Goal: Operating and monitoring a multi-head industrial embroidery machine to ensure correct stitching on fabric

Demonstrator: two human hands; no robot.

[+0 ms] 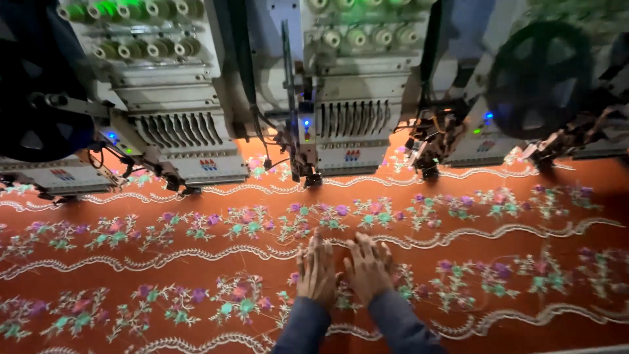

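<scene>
Both hands — left hand [317, 272], right hand [369, 265] — lie open and flat on the orange embroidered cloth [196, 262]; sliding nearer the machine heads [347, 124] could risk snagged fingers or puckered fabric.

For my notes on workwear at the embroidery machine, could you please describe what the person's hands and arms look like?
Both hands, the left hand and the right hand, are bare, with no gloves; no rings or watch can be made out. Both forearms wear long blue-grey sleeves reaching to the wrists, plain and without visible markings.

Orange floral-embroidered fabric [196, 262] lies flat, stretched taut.
</scene>
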